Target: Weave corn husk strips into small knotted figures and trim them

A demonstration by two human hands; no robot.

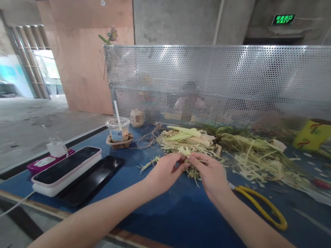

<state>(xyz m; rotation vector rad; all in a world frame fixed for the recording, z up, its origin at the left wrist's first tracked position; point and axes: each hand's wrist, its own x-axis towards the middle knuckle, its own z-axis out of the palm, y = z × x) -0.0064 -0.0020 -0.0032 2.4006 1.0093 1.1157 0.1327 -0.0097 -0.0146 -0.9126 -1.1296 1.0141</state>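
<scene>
My left hand [167, 169] and my right hand [208, 172] meet above the blue table, fingertips pinched together. Between them is a small pale-green piece of husk [184, 151], gripped by both; its lower part is hidden by my fingers. Just beyond lies a heap of pale corn husks [190, 137], with shredded strips [193, 173] under and around my fingers. By my right wrist rests a pair of scissors with yellow handles [265, 201], its blades mostly covered by my forearm.
Left on the table [152, 220] are phones [70, 166], a purple box [44, 164] and a lidded cup with a straw [118, 129]. String [149, 138] lies behind. More husks [256, 157] and a yellow roll [314, 134] sit right, before a perforated metal screen [220, 82].
</scene>
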